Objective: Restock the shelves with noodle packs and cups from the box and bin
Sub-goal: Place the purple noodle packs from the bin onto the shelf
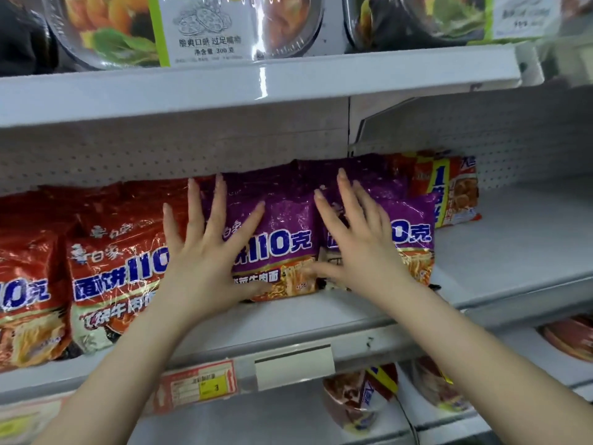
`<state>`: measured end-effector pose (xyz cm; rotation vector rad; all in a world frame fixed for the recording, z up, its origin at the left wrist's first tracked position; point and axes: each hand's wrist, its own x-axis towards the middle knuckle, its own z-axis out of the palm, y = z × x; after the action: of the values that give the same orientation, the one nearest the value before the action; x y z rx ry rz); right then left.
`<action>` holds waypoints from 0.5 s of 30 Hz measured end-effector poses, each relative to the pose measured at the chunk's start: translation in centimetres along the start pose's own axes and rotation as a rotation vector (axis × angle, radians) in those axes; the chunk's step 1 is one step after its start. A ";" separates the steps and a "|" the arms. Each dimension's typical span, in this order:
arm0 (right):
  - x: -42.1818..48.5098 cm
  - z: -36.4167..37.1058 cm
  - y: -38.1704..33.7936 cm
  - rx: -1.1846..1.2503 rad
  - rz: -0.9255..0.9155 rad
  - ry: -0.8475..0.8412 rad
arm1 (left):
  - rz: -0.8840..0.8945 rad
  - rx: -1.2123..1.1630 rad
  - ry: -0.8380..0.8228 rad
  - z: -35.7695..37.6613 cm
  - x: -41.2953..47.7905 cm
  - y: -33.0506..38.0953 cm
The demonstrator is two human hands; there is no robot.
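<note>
Shelf (321, 313); purple noodle packs (282, 239) upright, fronts outward

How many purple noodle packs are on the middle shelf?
2 front packs: one under the left hand, one under the right hand. More purple packs lie behind; their count is unclear.

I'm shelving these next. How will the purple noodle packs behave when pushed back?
The purple packs have glossy, crinkled film, so they'll probably slide easily on the smooth shelf. They look puffy and light, likely yielding under the flat left hand and right hand. Leaning upright, they may tip backward.
</note>
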<state>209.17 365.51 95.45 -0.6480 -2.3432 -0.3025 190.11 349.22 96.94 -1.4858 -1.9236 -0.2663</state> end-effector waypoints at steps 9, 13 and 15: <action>-12.0 -5.8 10.8 -0.038 0.446 0.076 | 0.138 -0.789 0.255 -3.3 3.8 15.5; -20.6 -7.0 14.6 -0.117 0.638 -0.026 | 0.283 -0.660 0.211 -1.3 5.5 22.7; -24.3 -7.5 15.7 -0.126 0.701 -0.072 | 0.268 -0.602 0.335 -0.5 5.6 23.5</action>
<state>237.32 367.05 85.43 -1.4969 -2.0129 -0.1039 211.16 360.99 95.17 -1.9075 -1.4147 -0.9675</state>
